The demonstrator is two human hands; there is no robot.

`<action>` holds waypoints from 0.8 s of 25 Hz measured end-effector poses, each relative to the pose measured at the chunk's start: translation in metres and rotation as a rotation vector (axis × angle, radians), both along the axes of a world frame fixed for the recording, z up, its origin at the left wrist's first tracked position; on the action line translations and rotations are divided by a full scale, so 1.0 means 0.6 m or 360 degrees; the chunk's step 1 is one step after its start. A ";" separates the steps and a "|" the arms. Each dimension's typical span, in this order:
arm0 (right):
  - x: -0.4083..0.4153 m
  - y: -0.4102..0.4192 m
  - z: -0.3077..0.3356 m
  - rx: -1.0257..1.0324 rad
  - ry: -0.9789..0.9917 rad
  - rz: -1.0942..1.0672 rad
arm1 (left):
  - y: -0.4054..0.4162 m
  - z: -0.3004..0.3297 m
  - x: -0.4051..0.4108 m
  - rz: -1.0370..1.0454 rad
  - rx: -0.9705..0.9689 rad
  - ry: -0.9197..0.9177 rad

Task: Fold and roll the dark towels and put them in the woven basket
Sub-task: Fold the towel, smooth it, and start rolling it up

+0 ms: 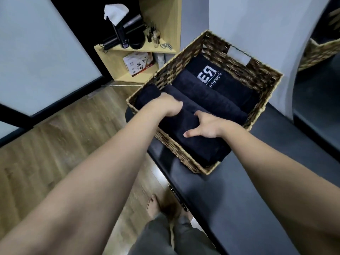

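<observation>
Towels [211, 96], dark and rolled, lie side by side in the woven basket [184, 159], which stands on a black padded desk [257, 199] against a pale wall. The farthest towel shows a white logo with letters. Nearest roll [198, 146] lies along the basket's near side, and both hands are on it. On the left hand [168, 107] the grip is closed: its fingers curl down over the far end of that roll, the tips hidden in the cloth. On the right hand [206, 126] the grip is closed on the same roll too, the thumb spread along the near side and the fingers wrapped over the top. Both bare forearms reach in from the lower corners. Beyond the basket stands a wooden shelf [139, 50] with bottles, a dark bowl, a box and a white cloth on a dark holder. Below, a bare foot [152, 205] rests on the wooden floor [55, 144].
</observation>
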State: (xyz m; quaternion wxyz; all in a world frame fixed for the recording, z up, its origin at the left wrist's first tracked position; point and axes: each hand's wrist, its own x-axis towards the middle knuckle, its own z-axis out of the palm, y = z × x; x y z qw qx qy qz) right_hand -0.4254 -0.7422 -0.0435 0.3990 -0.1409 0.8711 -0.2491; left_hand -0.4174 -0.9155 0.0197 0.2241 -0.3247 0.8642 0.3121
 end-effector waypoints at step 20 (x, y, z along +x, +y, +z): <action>0.024 0.005 -0.009 0.0080 0.0211 0.0140 | -0.096 -0.074 -0.028 -0.1778 -0.0540 -0.0086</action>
